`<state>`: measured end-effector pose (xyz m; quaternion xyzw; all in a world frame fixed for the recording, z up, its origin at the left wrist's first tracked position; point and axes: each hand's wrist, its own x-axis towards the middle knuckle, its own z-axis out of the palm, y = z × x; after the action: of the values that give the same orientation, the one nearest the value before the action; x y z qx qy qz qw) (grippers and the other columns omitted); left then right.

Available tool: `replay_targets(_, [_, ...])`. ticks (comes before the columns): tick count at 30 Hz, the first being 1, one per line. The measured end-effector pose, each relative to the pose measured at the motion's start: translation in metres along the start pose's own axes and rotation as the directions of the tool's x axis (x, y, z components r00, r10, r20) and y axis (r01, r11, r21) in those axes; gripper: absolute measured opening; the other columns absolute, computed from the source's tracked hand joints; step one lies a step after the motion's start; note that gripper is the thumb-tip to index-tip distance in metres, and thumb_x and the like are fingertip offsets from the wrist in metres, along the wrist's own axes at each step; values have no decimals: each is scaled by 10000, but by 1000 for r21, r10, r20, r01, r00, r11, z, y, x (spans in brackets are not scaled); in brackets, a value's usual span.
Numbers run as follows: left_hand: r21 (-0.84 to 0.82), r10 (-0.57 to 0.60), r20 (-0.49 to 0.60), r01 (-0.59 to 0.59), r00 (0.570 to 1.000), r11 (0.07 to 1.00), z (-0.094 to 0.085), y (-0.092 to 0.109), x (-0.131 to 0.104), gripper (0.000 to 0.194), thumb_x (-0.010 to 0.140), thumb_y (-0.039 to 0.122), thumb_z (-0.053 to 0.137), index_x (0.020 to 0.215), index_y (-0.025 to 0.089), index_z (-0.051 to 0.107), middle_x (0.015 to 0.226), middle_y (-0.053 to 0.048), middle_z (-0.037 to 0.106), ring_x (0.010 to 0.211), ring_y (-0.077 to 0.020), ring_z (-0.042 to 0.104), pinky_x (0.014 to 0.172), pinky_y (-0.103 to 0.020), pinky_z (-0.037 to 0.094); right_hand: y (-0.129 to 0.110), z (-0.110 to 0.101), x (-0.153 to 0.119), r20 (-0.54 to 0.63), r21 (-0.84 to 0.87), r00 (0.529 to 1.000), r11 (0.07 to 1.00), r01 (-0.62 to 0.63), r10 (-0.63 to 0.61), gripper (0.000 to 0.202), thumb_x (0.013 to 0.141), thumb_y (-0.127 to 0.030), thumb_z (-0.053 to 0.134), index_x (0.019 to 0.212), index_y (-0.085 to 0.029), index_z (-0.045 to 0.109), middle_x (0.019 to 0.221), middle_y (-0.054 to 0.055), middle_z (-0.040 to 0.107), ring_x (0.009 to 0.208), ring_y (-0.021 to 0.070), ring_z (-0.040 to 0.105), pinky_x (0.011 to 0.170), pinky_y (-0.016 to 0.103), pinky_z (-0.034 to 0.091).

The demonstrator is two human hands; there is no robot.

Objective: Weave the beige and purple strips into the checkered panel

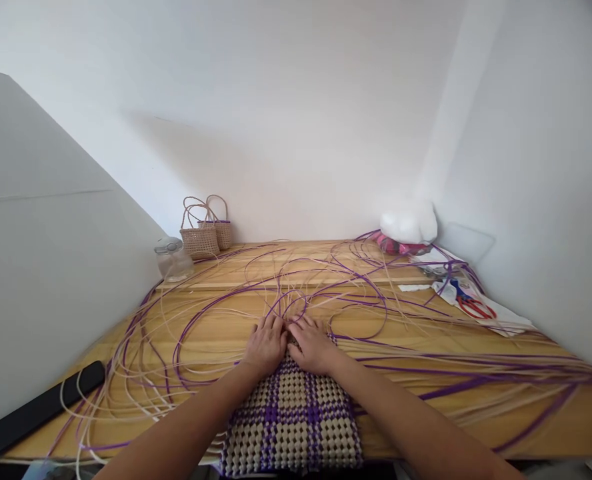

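A woven panel point(296, 420) in beige and purple checks lies flat in front of me, its near end at the table's front edge. My left hand point(267, 345) rests on the left of its far edge, fingers bent down and closed around strands there. Close beside it, my right hand point(312, 345) is closed at the same edge, thumb and fingers together on the strands. Their fingertips hide exactly which strands are held. Loose purple strands point(196, 325) and beige strands fan out from the panel to the left, far side and right.
Two small woven baskets point(199, 241) with handles and a clear jar point(175, 261) stand at the back left. A black flat bar point(41, 413) lies at the left edge. Red-handled pliers point(476, 308) rest on white paper at the right, near a white plastic bundle point(409, 223).
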<state>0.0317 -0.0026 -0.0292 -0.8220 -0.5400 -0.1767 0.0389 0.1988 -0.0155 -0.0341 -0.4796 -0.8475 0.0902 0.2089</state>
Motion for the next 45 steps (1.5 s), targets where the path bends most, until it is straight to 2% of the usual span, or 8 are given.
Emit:
replay_targets(4, [-23,26,-37,-27,999,999,1,-1,1,285,945,321,401,1139,224,585,1184,-101,623,1105,-273,540,910,-424,412,1,1,3,76,-58,997,998,-8,13,612,948,-404,366,1505,-151,353,1556,121,352,1466,312,228,1175,525,198])
replay_targets(8, [-106,28,-123,-41,992,994,-1,0,-1,265,909,295,471,1120,217,611,1156,-109,646,1064,-295,560,881,-442,422,-3,-4,6,132,-89,991,996,-13,25,625,945,-415,339,1508,-146,361,1575,93,323,1469,309,238,1183,510,216])
replay_targets(12, [-160,-12,-92,-3,996,987,-6,-2,-3,306,913,339,492,1152,175,590,1213,-151,623,1110,-309,541,928,-469,416,-7,-8,6,164,-62,985,997,-46,56,644,940,-410,337,1516,-123,344,1590,114,278,1485,324,185,1199,524,163])
replay_targets(19, [-280,-126,-89,96,988,955,4,-25,5,301,987,190,298,1136,141,555,1099,-108,656,1056,-185,564,970,-334,436,6,-7,7,181,30,982,998,-59,52,633,950,-413,346,1514,-126,329,1585,105,296,1491,294,180,1217,491,175])
replay_targets(28, [-133,38,-30,-41,999,990,-1,-9,3,300,935,235,463,1212,216,575,1227,-88,610,1132,-271,492,936,-425,423,5,-3,0,124,-32,990,998,-58,61,568,957,-387,381,1455,-115,416,1542,130,357,1451,328,242,1196,521,214])
replay_targets(36, [-614,-88,-122,-5,989,790,-7,-27,1,186,910,200,505,1053,136,605,963,-67,681,866,-157,613,819,-295,509,1,-2,-1,22,-172,1000,985,13,-9,522,966,-425,376,1390,-144,493,1472,156,417,1401,328,297,1155,516,272])
replay_targets(41, [-409,245,38,-209,969,888,-39,-14,-39,296,961,258,444,1152,137,635,1202,-102,676,1165,-203,589,1052,-358,433,4,2,-1,56,-174,998,984,42,-33,538,984,-430,333,1416,-140,471,1493,150,402,1421,315,291,1171,512,248])
replay_targets(45, [-191,306,280,-260,910,947,-52,-8,-68,664,971,505,376,1471,67,374,1565,-158,340,1475,-276,260,1212,-425,223,8,5,0,-26,-141,993,984,112,-117,511,960,-389,407,1363,-95,522,1426,163,480,1373,293,372,1184,461,253])
